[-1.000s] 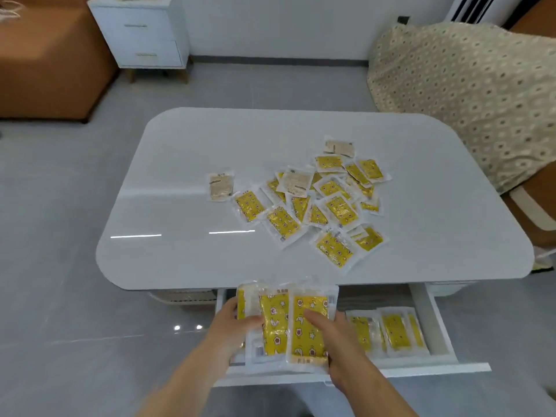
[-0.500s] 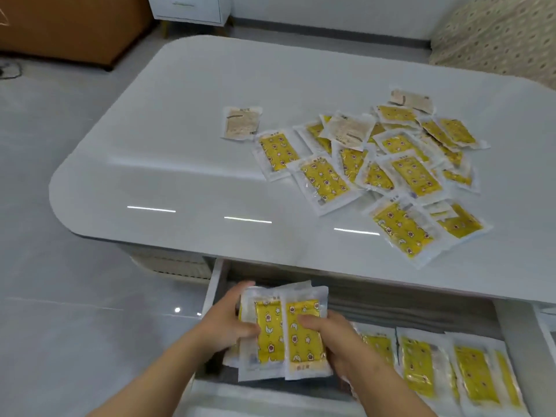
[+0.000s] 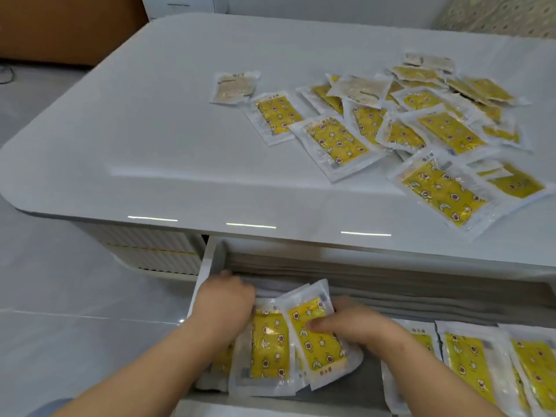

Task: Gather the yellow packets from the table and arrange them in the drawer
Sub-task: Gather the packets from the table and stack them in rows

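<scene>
Both of my hands hold a fanned bundle of yellow packets low inside the open drawer, at its left end. My left hand grips the bundle's left edge against the drawer's left wall. My right hand pinches the rightmost packet, thumb on its yellow face. Several more yellow packets lie side by side in the drawer's right part. A loose pile of yellow packets is scattered over the right half of the white table, a few turned pale side up.
The drawer's dark back wall runs under the table's front edge. Grey tiled floor lies to the left. A brown cabinet stands at the far left, a white dresser beside it, and a patterned cover shows at the top right.
The view has come closer and lower. Both hands have carried the bundle down from the drawer's front into its left end, and the packets have tilted and fanned out.
</scene>
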Available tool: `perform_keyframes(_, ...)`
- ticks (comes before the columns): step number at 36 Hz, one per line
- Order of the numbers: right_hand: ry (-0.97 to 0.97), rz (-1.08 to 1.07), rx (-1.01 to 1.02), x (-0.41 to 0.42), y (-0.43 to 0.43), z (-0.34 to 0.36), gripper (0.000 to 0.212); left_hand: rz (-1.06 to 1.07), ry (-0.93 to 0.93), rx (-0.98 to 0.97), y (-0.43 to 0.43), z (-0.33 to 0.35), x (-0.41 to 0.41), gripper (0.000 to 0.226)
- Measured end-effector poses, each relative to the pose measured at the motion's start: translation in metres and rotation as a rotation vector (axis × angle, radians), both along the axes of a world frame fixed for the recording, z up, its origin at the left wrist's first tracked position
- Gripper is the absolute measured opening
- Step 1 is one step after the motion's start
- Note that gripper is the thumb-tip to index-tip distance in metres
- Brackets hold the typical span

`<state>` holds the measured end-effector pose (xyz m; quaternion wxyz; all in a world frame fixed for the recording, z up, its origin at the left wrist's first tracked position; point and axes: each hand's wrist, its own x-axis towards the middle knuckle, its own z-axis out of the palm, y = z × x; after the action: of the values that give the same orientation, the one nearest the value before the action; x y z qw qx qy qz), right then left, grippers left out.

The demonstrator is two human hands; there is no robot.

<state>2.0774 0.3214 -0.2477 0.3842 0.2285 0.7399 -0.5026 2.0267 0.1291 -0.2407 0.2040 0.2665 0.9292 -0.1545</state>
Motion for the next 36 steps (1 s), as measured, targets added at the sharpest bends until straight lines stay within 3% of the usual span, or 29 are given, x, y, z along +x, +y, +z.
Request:
perform_keyframes(2, 0.007, 0.051, 0.037, 0.000, 0.004, 0.001, 0.011, -0.079, 0.084, -0.032, 0.000, 0.002, 0.001, 0.022)
perform_keyframes(4, 0.006, 0.071, 0.064, 0.000, 0.008, 0.002, 0.014, -0.065, 0.141, 0.086, 0.004, 0.000, 0.001, 0.034)
perform_keyframes(8, -0.002, 0.074, 0.094, 0.000, 0.019, 0.006, 0.020, 0.022, -0.185, 0.244, 0.016, -0.015, 0.009, 0.065)
perform_keyframes(12, 0.026, 0.056, 0.114, 0.004, 0.032, 0.009, 0.009, -0.039, -0.197, 0.206, 0.026, -0.016, 0.014, 0.076)
perform_keyframes(15, 0.048, 0.009, 0.143, 0.008, 0.041, 0.012, 0.011, -0.020, -0.196, 0.192, 0.025, -0.018, 0.014, 0.076)
perform_keyframes(20, 0.226, -0.240, 0.217, 0.012, 0.054, 0.021, 0.018, 0.030, -0.228, 0.185, 0.023, -0.019, 0.013, 0.075)
perform_keyframes(22, 0.249, -0.306, 0.151, 0.014, 0.055, 0.023, 0.019, 0.098, -0.276, 0.222, 0.024, -0.017, 0.011, 0.070)
perform_keyframes(27, 0.037, -0.207, -0.044, 0.017, 0.042, 0.013, 0.023, 0.346, -0.242, 0.628, 0.021, -0.013, 0.002, 0.037)
perform_keyframes(29, -0.061, -0.154, -0.042, 0.020, 0.037, 0.005, 0.022, 0.318, -0.274, 0.702, 0.023, -0.011, 0.004, 0.035)
perform_keyframes(31, -0.124, -0.080, -0.001, 0.023, 0.035, 0.004, 0.017, 0.231, -0.306, 0.690, 0.029, -0.014, 0.011, 0.038)
perform_keyframes(34, -0.132, 0.015, 0.080, 0.021, 0.039, 0.001, 0.030, 0.062, -0.282, 0.540, 0.033, -0.022, 0.023, 0.050)
perform_keyframes(36, -0.091, 0.076, 0.137, 0.018, 0.040, 0.005, 0.022, -0.012, -0.275, 0.440, 0.033, -0.024, 0.027, 0.058)
